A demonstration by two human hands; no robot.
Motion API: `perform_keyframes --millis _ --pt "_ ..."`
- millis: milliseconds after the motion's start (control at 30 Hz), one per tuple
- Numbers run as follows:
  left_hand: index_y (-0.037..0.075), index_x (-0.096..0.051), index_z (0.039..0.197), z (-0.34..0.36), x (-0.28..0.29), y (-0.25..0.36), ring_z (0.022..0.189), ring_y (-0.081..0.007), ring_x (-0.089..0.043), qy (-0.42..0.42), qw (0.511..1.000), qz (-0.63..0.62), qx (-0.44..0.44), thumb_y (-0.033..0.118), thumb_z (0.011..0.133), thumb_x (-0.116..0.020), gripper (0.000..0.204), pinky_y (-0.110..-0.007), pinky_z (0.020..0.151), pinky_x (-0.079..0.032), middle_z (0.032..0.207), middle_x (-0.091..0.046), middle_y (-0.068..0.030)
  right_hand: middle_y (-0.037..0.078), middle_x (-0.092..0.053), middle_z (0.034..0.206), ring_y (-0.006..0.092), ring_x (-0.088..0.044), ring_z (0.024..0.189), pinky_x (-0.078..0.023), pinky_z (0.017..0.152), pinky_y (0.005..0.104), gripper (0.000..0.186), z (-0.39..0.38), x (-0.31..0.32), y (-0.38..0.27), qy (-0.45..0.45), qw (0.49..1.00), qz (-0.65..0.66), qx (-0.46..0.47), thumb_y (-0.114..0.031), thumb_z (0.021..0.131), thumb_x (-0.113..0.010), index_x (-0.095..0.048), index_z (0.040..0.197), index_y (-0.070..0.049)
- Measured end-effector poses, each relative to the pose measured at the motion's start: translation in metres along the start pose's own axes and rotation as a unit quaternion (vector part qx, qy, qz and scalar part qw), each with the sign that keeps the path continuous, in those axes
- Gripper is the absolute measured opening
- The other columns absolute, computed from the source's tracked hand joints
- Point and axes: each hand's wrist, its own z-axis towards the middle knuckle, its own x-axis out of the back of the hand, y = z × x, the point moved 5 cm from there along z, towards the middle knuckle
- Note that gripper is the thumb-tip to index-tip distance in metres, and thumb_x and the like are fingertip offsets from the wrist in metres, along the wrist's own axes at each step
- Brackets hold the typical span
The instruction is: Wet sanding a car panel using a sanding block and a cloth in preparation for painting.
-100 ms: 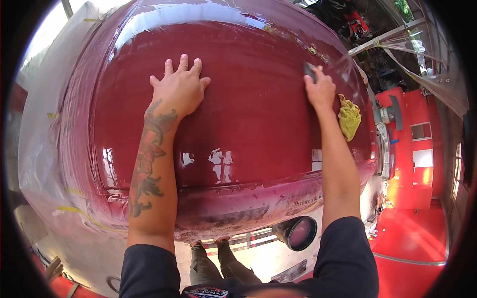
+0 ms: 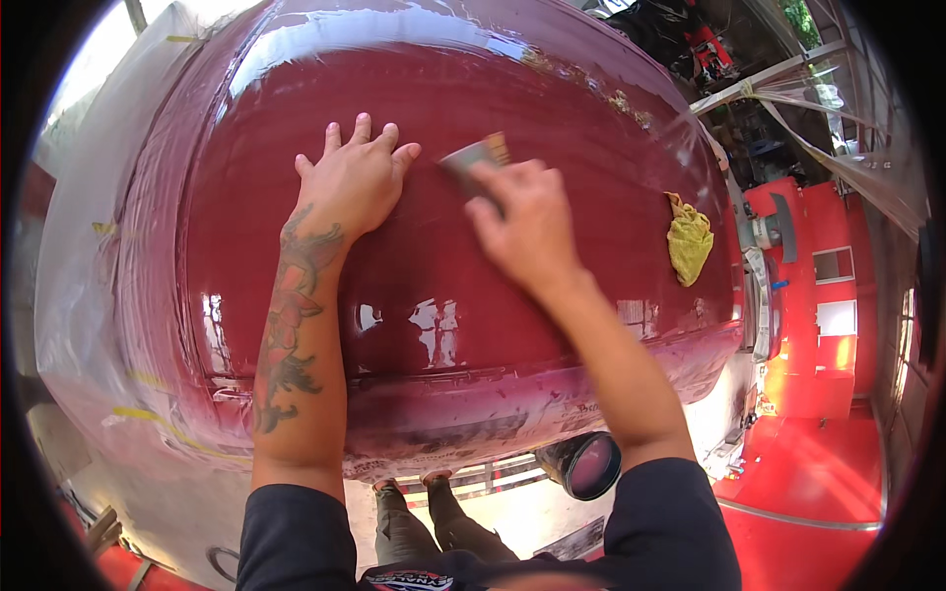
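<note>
left hand [image 2: 355,182] lying flat, fingers spread, bracing on red panel [image 2: 414,286] | right hand [image 2: 522,222] gripping sanding block [image 2: 475,158], pressing it on panel beside left hand | yellow rag [image 2: 690,239] sitting at right | progress: surface looking dull mid-panel, glossy edges left

- You're in a vehicle body/paint workshop.
- Big dark red car panel [image 2: 443,256] fills your view, glossy, its lower edge dull and scuffed.
- Plastic masking sheet [image 2: 89,295] with yellow tape strips covers the bodywork at your left.
- Red-painted floor [image 2: 818,473], yellow rag [image 2: 690,241] lying on the panel.
</note>
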Motion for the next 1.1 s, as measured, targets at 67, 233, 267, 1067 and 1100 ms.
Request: perform_keyframes --millis 67,233,267,1067,1100 --pt "0.015 -0.043 0.154 -0.012 -0.002 -0.006 0.154 -0.0439 -0.019 -0.068 0.997 -0.023 0.019 0.052 0.109 -0.031 0.059 -0.07 0.117 -0.021 0.166 -0.028 -0.0146 0.015 -0.063 0.107 0.0343 -0.058 0.097 -0.05 0.082 0.0455 0.039 -0.019 -0.008 -0.067 -0.065 0.994 0.051 0.066 -0.023 0.08 -0.077 -0.071 0.116 -0.012" --pt "0.015 -0.044 0.154 -0.018 0.004 0.006 0.154 -0.0433 -0.018 -0.065 0.995 -0.069 0.04 0.054 0.108 -0.03 0.061 -0.069 0.118 -0.02 0.166 -0.027 -0.0149 0.014 -0.065 0.108 0.0342 -0.06 0.098 -0.052 0.087 0.0441 0.035 0.004 0.018 0.074 -0.025 0.999 -0.017 -0.021 -0.028 0.087 -0.074 -0.073 0.12 -0.015" --pt "0.016 -0.043 0.154 -0.018 0.003 0.008 0.154 -0.043 -0.017 -0.066 0.994 -0.071 0.043 0.054 0.108 -0.03 0.062 -0.069 0.119 -0.019 0.167 -0.027 -0.015 0.014 -0.066 0.109 0.0357 -0.061 0.101 -0.052 0.088 0.0456 0.034 0.005 0.022 0.114 -0.022 0.996 -0.063 -0.06 -0.03 0.09 -0.071 -0.072 0.121 -0.015" --pt "0.011 -0.043 0.152 -0.021 -0.006 0.012 0.152 -0.0464 -0.023 -0.028 0.998 -0.063 0.008 0.033 0.105 -0.049 0.052 -0.07 0.116 -0.025 0.164 -0.03 -0.0195 0.021 -0.063 0.133 0.044 -0.061 0.12 -0.052 0.099 0.0549 0.049 0.038 0.068 0.346 -0.071 0.845 -0.285 -0.447 -0.049 0.094 -0.055 -0.061 0.138 -0.029" --pt "0.011 -0.044 0.151 -0.022 -0.009 0.014 0.151 -0.0476 -0.024 -0.024 0.998 -0.053 0.0 0.032 0.105 -0.049 0.051 -0.071 0.115 -0.026 0.164 -0.03 -0.0202 0.021 -0.065 0.131 0.0424 -0.062 0.12 -0.051 0.1 0.0538 0.049 0.034 0.07 0.345 -0.052 0.823 -0.304 -0.477 -0.049 0.094 -0.054 -0.061 0.138 -0.03"
